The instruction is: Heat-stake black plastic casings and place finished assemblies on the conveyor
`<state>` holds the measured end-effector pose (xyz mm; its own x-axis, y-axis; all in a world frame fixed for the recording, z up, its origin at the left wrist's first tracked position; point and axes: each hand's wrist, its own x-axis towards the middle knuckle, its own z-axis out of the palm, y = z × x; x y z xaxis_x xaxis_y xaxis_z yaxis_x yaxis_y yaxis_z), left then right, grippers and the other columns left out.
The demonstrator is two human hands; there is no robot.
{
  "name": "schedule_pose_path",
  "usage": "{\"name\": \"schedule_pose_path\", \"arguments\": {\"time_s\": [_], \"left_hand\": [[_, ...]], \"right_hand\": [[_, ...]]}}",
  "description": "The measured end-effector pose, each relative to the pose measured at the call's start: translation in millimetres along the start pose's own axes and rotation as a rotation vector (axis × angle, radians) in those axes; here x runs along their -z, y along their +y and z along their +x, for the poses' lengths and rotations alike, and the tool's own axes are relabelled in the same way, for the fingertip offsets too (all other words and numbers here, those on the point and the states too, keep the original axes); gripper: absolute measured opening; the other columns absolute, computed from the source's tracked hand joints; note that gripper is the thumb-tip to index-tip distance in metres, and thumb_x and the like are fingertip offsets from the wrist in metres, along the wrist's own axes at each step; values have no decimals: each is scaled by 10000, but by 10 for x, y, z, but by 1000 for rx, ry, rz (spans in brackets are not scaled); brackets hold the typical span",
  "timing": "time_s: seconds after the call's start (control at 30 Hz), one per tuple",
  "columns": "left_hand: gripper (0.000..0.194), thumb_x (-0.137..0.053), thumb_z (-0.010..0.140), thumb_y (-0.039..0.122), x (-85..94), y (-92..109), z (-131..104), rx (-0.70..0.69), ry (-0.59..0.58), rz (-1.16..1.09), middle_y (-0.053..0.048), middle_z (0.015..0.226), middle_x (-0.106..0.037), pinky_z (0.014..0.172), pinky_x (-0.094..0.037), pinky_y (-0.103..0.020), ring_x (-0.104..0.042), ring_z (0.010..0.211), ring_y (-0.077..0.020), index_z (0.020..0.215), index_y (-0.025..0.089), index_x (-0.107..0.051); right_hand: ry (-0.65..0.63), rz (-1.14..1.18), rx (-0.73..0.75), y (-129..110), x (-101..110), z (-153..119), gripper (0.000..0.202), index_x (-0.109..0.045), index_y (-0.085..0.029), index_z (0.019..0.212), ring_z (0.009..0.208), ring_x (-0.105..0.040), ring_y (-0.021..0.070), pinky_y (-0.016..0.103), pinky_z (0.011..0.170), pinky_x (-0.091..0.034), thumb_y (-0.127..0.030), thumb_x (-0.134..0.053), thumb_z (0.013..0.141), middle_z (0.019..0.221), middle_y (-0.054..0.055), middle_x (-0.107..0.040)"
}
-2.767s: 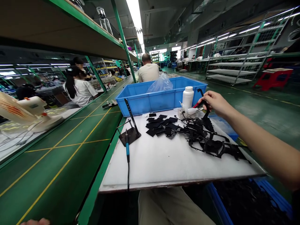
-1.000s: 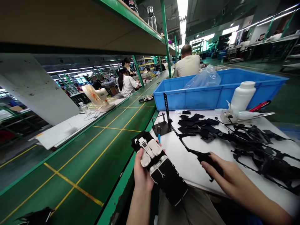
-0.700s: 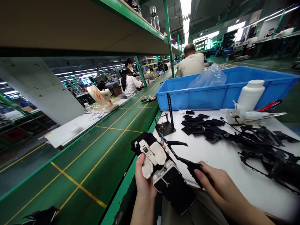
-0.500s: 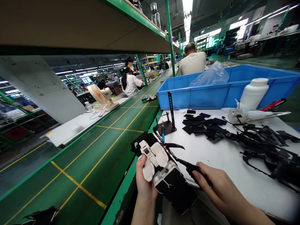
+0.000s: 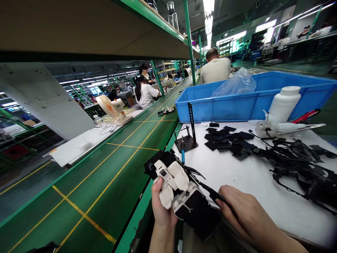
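My left hand (image 5: 163, 207) is closed around a white-and-black plastic assembly (image 5: 171, 177), its thumb on a rounded white pad. The assembly has white rounded covers at the top and a flat black panel (image 5: 198, 212) at the lower end, tilted over my lap. My right hand (image 5: 240, 211) pinches a long thin black plastic strip (image 5: 210, 189). This strip runs up along the right side of the assembly; whether it is joined there I cannot tell. A blue-handled pointed tool (image 5: 183, 153) stands just beyond the assembly.
A green conveyor belt (image 5: 105, 182) with yellow lines runs along the left. On the white tabletop (image 5: 210, 168) lie black sheet pieces (image 5: 223, 138) and black plastic frames (image 5: 297, 168). Behind them are a white bottle (image 5: 284, 105) and a blue bin (image 5: 218, 107). Other people sit farther off.
My right hand has shifted slightly with the black strip, whose forked upper end now lies closer to the assembly. My left hand keeps its hold, and the view has moved a little.
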<state>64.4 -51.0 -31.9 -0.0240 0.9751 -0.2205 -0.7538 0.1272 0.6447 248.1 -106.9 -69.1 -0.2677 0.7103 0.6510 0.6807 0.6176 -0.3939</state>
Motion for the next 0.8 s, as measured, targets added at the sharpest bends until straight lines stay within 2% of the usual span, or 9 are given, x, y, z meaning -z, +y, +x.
{"name": "schedule_pose_path", "arguments": {"time_s": [0.1, 0.3, 0.4, 0.5, 0.57, 0.63, 0.67, 0.7, 0.8], "left_hand": [[228, -665, 669, 341, 22, -20, -17, 35, -23, 12, -69, 829, -740, 906, -517, -422, -664, 963, -328, 806, 165, -712], [420, -611, 713, 452, 29, -13, -46, 110, -176, 14, -108, 1046, -704, 962, -451, -531, -586, 1104, -377, 1029, 185, -683], [442, -620, 712, 448, 2, -19, -14, 108, -234, 32, -122, 1071, -694, 949, -463, -510, -582, 1109, -370, 1050, 168, -682], [471, -594, 743, 474, -32, -35, 47, 68, -218, 70, -133, 1052, -699, 907, -498, -451, -616, 1051, -337, 1044, 124, -689], [493, -573, 762, 495, -44, -37, 84, 41, -170, 99, -131, 1028, -705, 876, -514, -424, -638, 1004, -317, 1047, 110, -688], [505, -579, 756, 517, -46, -40, 102, 30, -147, 133, -127, 993, -713, 861, -519, -425, -648, 980, -319, 1031, 109, -694], [520, -585, 748, 540, -45, -47, 103, 37, -153, 151, -128, 973, -716, 861, -517, -433, -647, 980, -328, 1016, 110, -699], [545, -589, 737, 574, -46, -61, 99, 54, -169, 171, -131, 956, -719, 864, -513, -442, -645, 986, -339, 998, 110, -705], [605, -601, 699, 662, -57, -141, 73, 107, -250, 244, -138, 948, -722, 882, -500, -445, -626, 1026, -362, 947, 124, -723]], "right_hand": [[-3, -63, 38, -28, 16, 23, 153, -383, -207, 837, 562, -473, 147, 272, 513, -322, -107, -347, 946, 663, 1, -485], [-24, -120, 66, -26, -19, 75, 155, -398, -198, 843, 583, -481, 166, 283, 514, -331, -93, -329, 935, 678, 15, -495], [-50, -95, 36, -6, -82, 80, 180, -399, -199, 810, 591, -483, 166, 285, 509, -333, -122, -317, 951, 678, 11, -487], [-131, 7, -52, 20, -85, 57, 172, -428, -196, 813, 629, -512, 168, 284, 530, -379, -182, -343, 961, 714, 17, -511], [-234, 132, -119, 65, -8, 64, 109, -494, -183, 961, 765, -573, 188, 291, 623, -460, -285, -462, 940, 858, 49, -581], [-299, 268, -169, 137, 115, 133, 383, -479, -189, 1193, 950, -587, 214, 318, 782, -498, -402, -568, 888, 1068, 87, -602], [-291, 322, -198, 177, 179, 197, 473, -455, -199, 1268, 1008, -579, 222, 333, 843, -491, -444, -573, 881, 1136, 96, -595], [-256, 360, -236, 214, 233, 280, 477, -456, -206, 1294, 1027, -578, 225, 346, 869, -484, -463, -536, 901, 1157, 99, -598], [-76, 449, -376, 283, 301, 579, 356, -575, -217, 1179, 962, -600, 218, 343, 804, -498, -451, -420, 960, 1060, 83, -645]]}}
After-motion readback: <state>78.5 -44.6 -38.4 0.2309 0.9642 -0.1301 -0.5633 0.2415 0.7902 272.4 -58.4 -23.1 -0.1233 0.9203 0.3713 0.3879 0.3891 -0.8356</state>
